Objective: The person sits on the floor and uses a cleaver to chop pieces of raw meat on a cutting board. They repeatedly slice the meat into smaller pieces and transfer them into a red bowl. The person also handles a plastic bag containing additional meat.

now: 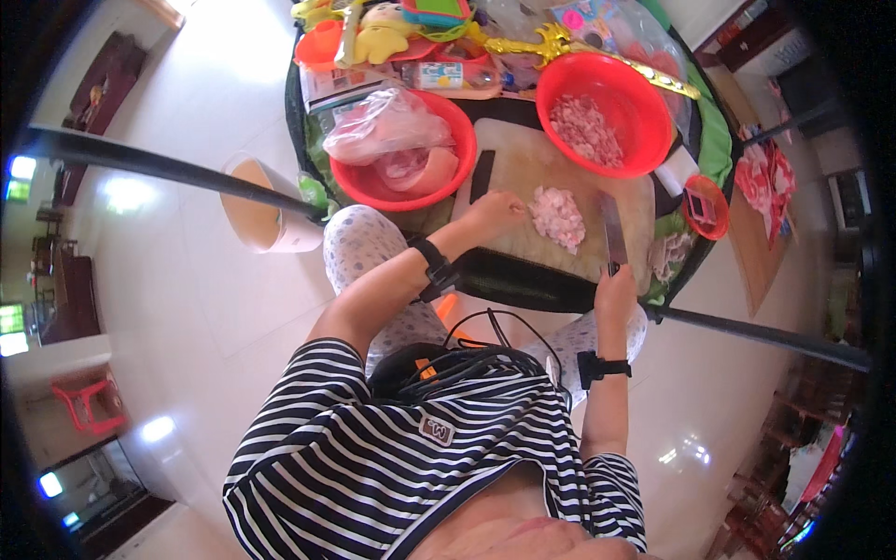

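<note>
A pale, stained cutting board (504, 161) lies before me, with a dark slot near its left end. A small heap of chopped pinkish raw meat (558, 217) sits at its middle. My left hand (495, 214) is curled just left of the heap, fingers drawn in, nothing visible in them. My right hand (616, 297) grips the dark handle of a kitchen knife (613, 231); its blade points away from me over the board, right of the meat and apart from it. More chopped meat (586, 133) lies in a red plastic basin (640, 105) beyond.
A second red basin (462, 150) holds larger raw meat pieces and a clear plastic bag (399, 126). Toys, a plastic bottle (441, 75) and a gold toy sword (539, 45) crowd the far side. A small red bowl (721, 222) stands right. Dark poles (175, 164) flank the table; a bin (255, 203) stands left.
</note>
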Demonstrator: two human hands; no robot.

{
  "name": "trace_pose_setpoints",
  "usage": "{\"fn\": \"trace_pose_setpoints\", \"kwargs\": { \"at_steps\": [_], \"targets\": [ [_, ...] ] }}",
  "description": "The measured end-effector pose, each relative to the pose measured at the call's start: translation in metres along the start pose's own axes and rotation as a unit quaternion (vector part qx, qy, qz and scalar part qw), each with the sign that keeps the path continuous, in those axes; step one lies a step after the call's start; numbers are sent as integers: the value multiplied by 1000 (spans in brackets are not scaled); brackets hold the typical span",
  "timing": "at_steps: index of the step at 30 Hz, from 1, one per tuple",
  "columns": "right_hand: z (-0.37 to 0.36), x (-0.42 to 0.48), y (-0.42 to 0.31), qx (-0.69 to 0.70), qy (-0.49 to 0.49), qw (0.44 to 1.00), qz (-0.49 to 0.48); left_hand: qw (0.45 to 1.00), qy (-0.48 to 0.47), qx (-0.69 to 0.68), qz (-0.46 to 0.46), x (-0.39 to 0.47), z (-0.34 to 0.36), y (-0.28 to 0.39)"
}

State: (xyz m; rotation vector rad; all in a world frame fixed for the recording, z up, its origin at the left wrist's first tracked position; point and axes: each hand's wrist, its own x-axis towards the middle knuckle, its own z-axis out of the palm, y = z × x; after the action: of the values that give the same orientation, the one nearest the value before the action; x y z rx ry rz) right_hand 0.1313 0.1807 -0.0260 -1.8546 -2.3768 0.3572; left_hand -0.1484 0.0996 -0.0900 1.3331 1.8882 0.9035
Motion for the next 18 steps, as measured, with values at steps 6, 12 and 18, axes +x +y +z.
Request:
{"fn": "trace_pose_setpoints", "kwargs": {
  "at_steps": [6, 12, 18],
  "targets": [
    [51, 14, 29, -43, 14, 992, -116, 995, 14, 61, 79, -12, -19, 7],
    [29, 9, 24, -55, -29, 990, -130, 966, 245, 45, 76, -24, -121, 29],
    [10, 4, 12, -38, 16, 985, -169, 883, 393, 235, -102, -32, -204, 20]
  ]
}}
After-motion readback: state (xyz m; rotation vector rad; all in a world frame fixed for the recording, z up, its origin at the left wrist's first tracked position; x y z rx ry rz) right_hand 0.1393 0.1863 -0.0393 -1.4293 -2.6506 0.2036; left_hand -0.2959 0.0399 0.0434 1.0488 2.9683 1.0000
